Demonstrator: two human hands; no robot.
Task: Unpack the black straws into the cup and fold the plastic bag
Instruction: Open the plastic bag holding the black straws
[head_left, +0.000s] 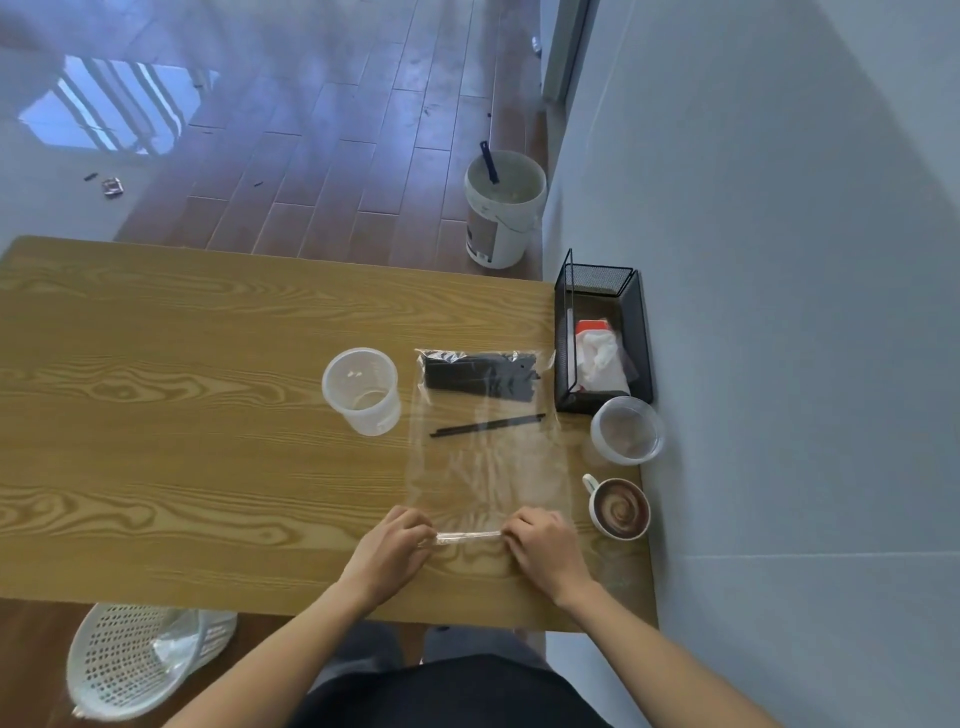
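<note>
Right now your left hand (396, 545) and right hand (540, 545) are both pinched shut on the near edge of the clear plastic bag (488, 467), one at each end of a narrow rolled or folded strip of plastic stretched between them. Beyond that strip the bag lies flat on the wooden table (182, 389), running away from you. At its far end a bundle of black straws (478, 375) sits inside the plastic, lying crosswise, and a single black straw (488, 424) lies apart from the bundle, a little nearer to you, also within the bag's outline. Your translucent cup (362, 389) stands upright just left of the bag's far end, with no straws in it. To the right of the bag, near the table's edge, you have a black mesh basket (602, 338) holding a red-and-white packet, a small clear bowl (627, 430) just in front of it, and a mug (619, 508) of brown drink close to your right hand. A white laundry basket (130, 660) lies on the floor below the table's near left corner, and a white bucket (501, 208) stands on the floor beyond the table.
</note>
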